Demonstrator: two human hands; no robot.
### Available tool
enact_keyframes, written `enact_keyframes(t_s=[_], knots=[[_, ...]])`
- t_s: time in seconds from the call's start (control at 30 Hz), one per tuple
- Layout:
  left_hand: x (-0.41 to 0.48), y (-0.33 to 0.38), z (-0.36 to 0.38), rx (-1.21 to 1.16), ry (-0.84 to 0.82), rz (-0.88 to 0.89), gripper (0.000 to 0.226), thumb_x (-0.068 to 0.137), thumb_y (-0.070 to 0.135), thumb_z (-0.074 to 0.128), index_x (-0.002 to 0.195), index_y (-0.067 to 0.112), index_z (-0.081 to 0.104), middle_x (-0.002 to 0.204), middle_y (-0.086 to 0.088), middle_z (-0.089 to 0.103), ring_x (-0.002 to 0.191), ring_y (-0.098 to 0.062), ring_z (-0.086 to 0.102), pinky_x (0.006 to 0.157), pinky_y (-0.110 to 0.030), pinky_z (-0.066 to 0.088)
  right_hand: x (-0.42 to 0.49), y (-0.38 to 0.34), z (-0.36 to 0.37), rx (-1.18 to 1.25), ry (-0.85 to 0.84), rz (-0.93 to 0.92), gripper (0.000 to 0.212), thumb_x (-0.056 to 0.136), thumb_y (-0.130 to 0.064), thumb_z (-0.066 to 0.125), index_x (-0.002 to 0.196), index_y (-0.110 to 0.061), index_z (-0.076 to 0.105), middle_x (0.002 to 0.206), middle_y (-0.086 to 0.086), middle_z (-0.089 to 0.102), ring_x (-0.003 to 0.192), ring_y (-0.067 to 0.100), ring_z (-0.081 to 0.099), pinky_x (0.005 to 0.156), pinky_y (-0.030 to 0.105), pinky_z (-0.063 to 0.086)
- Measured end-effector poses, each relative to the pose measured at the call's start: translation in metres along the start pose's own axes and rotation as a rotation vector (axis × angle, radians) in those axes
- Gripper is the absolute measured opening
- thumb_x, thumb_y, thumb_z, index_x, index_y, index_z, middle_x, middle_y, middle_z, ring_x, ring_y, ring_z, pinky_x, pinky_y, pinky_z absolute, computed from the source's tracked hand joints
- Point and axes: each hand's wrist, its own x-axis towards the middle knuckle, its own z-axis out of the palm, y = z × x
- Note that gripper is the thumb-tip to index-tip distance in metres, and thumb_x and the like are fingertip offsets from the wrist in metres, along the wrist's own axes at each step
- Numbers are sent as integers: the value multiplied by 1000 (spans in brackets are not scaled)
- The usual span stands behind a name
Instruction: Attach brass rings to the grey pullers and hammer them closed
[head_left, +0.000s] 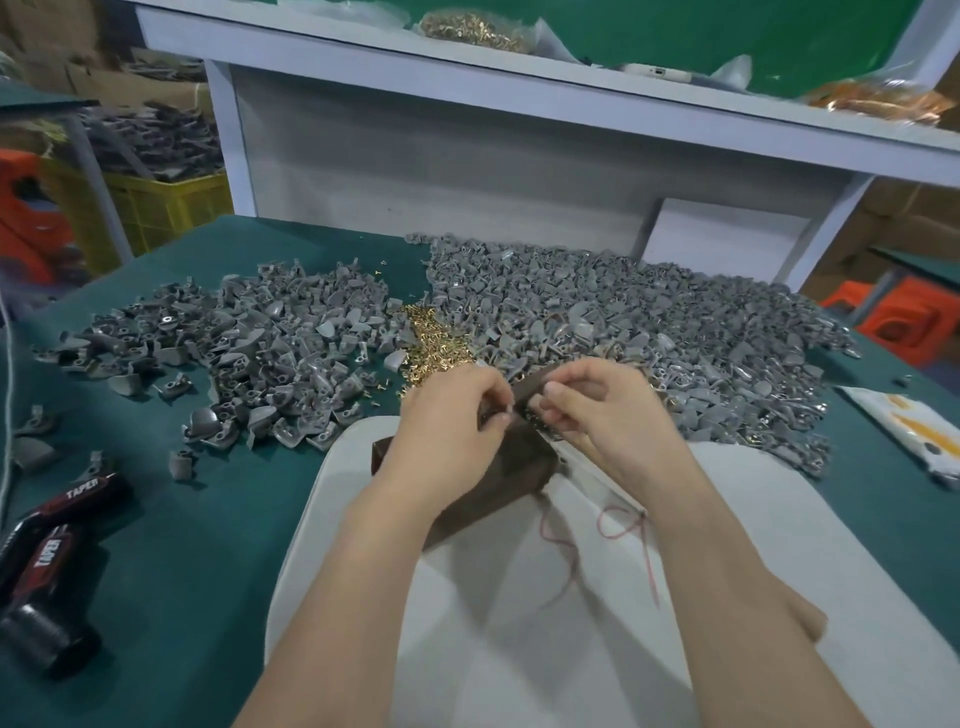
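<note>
**A:** How are the hands placed?

**B:** The left hand (447, 410) and the right hand (597, 410) are brought together over a brown block (498, 483). The block is laid on a pale pad (519, 639) at the near edge of the green table cover (208, 519). The fingers of both hands are curled, and a small piece (519, 415) is pinched between their tips. It is too blurred to be named.

**A:** And where are the task's parts found?

**B:** The grey pullers (613, 291) are heaped in two piles. A left pile (260, 353) is seen at ten o'clock from the hands, and a larger right pile (675, 338) is spread from twelve to three o'clock. The brass rings (436, 343) are gathered in a small heap between the two piles, at eleven o'clock, just beyond the left hand's knuckles.

**A:** What else is laid about?

**B:** A red string (569, 551) is looped across the pad at six o'clock from the block. Black cylinders marked TAPER (47, 561) are laid at eight o'clock, near the table's edge. A white packet (904, 431) is laid at three o'clock, well apart from the hands. A white shelf (519, 98) is raised at twelve o'clock behind the piles, and a bag of brass-coloured parts (472, 31) is set on it. A yellow crate (166, 208) is seen at ten o'clock, beyond the table.
</note>
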Motion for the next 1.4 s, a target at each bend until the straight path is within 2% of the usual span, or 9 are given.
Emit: enact_keyframes(t_s=[0.13,0.27,0.5,0.67,0.77,0.83,0.97,1.07,1.4], knots=[[-3,1,-1,55,-101,-22,27,87,4,53,85,31,58,90,9,61,96,-18,57,93,-36,43,0,10,7,90,22,-19,19,90,5,53,80,-9,58,69,6,66,53,7,61,53,15,49],[0,-4,-2,-3,-77,-20,29,83,1,52,97,22,66,111,2,59,108,-16,52,96,-27,39,0,13,10,102,38,-44,18,89,7,52,81,-9,56,68,6,65,52,7,62,53,15,49],[0,-7,7,296,9,-179,36,75,61,62,93,32,52,102,8,53,104,-19,46,86,-37,29,-1,13,14,-34,50,-88,17,89,-3,58,78,-16,59,70,2,68,59,8,65,69,32,55],[-1,-7,4,185,6,-108,11,85,32,65,93,28,59,98,7,55,97,-17,56,88,-35,41,-3,14,15,-213,70,-175,14,85,-10,65,77,-22,64,78,1,67,81,22,63,83,44,52],[-1,-9,1,93,-29,-81,21,86,18,65,107,22,62,105,4,59,93,-13,56,84,-26,44,-3,14,16,-252,55,-204,17,85,-11,66,77,-26,65,79,-6,67,81,16,62,82,37,52],[-1,-9,0,61,-44,-79,29,85,19,67,112,21,60,109,4,60,95,-10,57,82,-20,41,-3,14,17,-275,48,-219,19,85,-12,66,76,-29,64,78,-10,66,79,12,61,79,30,50],[-3,-7,-6,147,-17,-153,23,82,32,68,102,28,59,105,8,59,102,-16,57,93,-41,45,-3,15,19,-282,47,-232,17,86,-12,65,78,-26,64,75,-14,64,71,1,56,69,14,43],[-5,-2,-7,150,-23,-185,10,83,29,65,91,30,58,93,11,62,98,-16,58,94,-42,44,-3,15,20,-300,54,-251,15,86,-12,64,79,-25,64,75,-14,63,72,-2,56,69,10,42],[-4,-5,-7,136,-38,-185,7,87,20,63,88,27,60,92,7,62,97,-19,59,93,-42,45,-3,19,31,-367,18,-307,9,84,-13,68,81,-21,69,83,-12,57,81,7,56,76,19,43]])
